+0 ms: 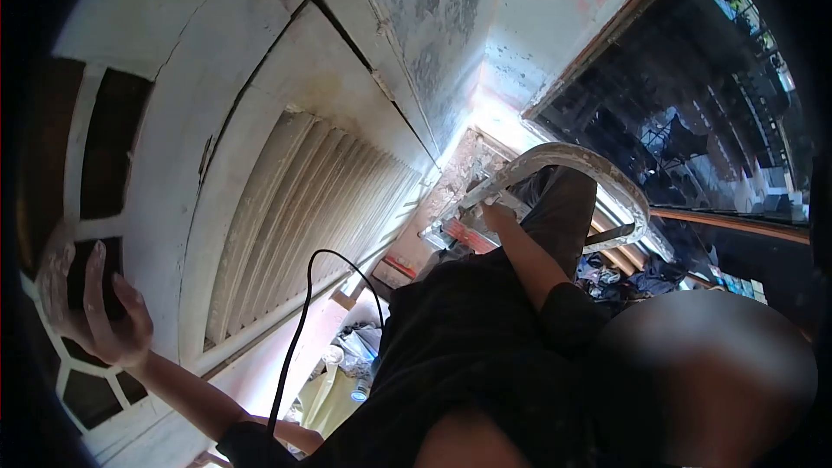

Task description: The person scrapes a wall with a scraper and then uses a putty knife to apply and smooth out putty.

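My left hand (pixel 100 321) is raised at the far left, in front of the white grille (pixel 74 199) with dark openings. Its fingers are spread and curved, whitish at the tips, with nothing seen in them. Lower down and farther off, my right hand (pixel 496 215) is closed beside the worn metal frame (pixel 563 156) with a rounded top. What it grips is too small to make out. A red, paint-smeared piece (pixel 468 236) lies just below that hand. A thin black cable (pixel 305 295) loops in front of the louvred panel (pixel 321 199).
A dark reflective window (pixel 685 113) fills the upper right. Cloths and other items (pixel 633 276) lie under it. A bag and containers (pixel 347 360) are low in the centre-left. A large blurred round shape (pixel 711 373) covers the lower right.
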`<state>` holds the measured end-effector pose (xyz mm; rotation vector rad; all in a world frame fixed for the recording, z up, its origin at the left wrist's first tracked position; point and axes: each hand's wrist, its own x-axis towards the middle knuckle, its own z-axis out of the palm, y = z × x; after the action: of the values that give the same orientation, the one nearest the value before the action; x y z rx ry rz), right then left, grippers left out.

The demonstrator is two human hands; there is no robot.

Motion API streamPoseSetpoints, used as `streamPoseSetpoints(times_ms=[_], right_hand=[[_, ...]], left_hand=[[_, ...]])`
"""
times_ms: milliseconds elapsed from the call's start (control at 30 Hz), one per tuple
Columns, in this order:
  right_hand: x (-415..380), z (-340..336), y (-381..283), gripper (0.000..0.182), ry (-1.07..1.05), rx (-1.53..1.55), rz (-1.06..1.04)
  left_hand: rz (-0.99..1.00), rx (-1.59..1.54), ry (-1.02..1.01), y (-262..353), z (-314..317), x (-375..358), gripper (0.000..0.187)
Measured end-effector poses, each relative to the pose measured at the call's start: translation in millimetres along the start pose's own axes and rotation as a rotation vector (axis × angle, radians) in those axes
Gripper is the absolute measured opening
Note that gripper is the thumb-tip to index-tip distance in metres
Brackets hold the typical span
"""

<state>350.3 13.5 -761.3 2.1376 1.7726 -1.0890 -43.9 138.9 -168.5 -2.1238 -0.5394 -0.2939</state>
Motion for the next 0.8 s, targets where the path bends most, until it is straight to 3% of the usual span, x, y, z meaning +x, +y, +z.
streamPoseSetpoints(times_ms=[67,200,233,267,300,333,400,567,667,733,800], right_hand=[[4.4,-1.7,-0.9,0.032,-0.063,-0.022,0.166],[35.9,38.3,20.5,0.029,0.032,-0.096,0.170],[27.8,23.6,10.9,0.028,0.094,-0.129,0.161],[49.8,59.4,24.1,0.026,0.314,-0.135,0.192],[47.1,52.0,18.5,0.025,0.264,-0.178,0.242],[43.6,41.9,10.6,0.025,0.274,-0.085,0.291],[51.4,56.5,10.9,0.029,0.553,0.128,0.231],[81.2,72.9,12.7,0.029,0.535,0.155,0.136],[54.9,60.6,3.7,0.030,0.527,0.119,0.221],[23.3,33.8,-7.1,0.035,-0.029,-0.119,-0.023],[39.4,9.5,-19.8,0.044,-0.701,0.072,-0.281]], left_hand=[[-0.035,0.005,-0.018,-3.2,-1.4,-13.7,0.025],[-0.070,-0.070,0.013,10.7,-3.5,7.6,0.028],[-0.081,-0.066,0.014,11.1,-4.2,5.8,0.028],[-0.093,-0.069,0.007,12.4,-4.5,3.3,0.028],[-0.105,-0.079,0.017,14.3,-3.2,3.8,0.028],[-0.117,-0.091,0.023,16.0,-2.3,4.8,0.028],[-0.139,-0.081,0.009,16.9,-2.8,2.7,0.029],[-0.163,-0.038,0.007,19.6,-3.0,2.1,0.027],[-0.186,-0.020,0.004,21.8,-3.2,5.7,0.026],[-0.207,-0.017,0.023,22.0,-1.4,1.6,0.026],[-0.194,0.028,0.022,23.7,-0.7,1.4,0.026]])
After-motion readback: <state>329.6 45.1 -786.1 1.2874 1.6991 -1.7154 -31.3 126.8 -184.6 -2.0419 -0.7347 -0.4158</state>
